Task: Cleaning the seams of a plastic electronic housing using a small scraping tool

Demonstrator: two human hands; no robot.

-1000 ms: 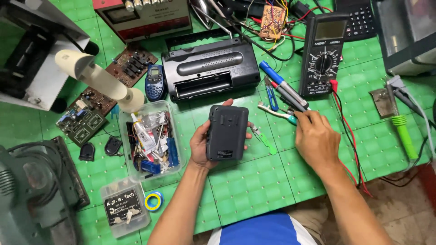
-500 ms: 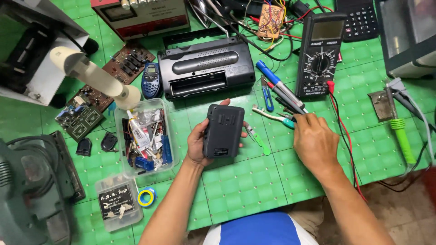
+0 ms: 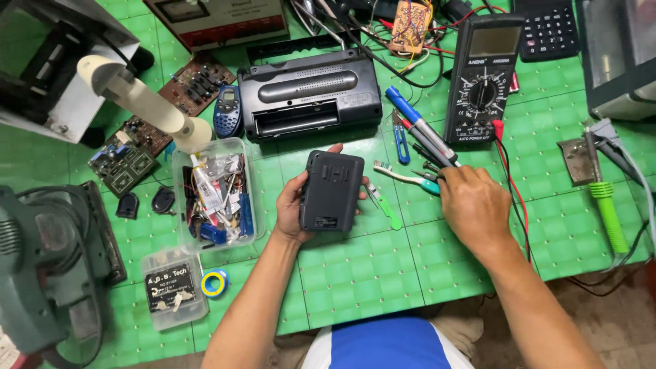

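An electronics repair bench: multimeter (image 3: 484,78), soldering iron (image 3: 607,205), bare circuit boards (image 3: 126,156) on green mat (image 3: 355,273).

right fingertips (image 3: 445,179) hidden (under hand), calculator (image 3: 550,29) cropped

A small black box-shaped device (image 3: 331,190) stands roughly upright in the left hand (image 3: 290,208), its flat back panel turned toward the camera. The panel is dark grey-black plastic with rounded corners, a ribbed patch near its top and a small pale label low down. The fingers wrap its left edge, and fingertips show past its top and right edges. It is held just above the green gridded mat. The right hand (image 3: 473,205) lies palm down on a cluster of pens and tools (image 3: 425,143) to the device's right, its fingertips touching them.
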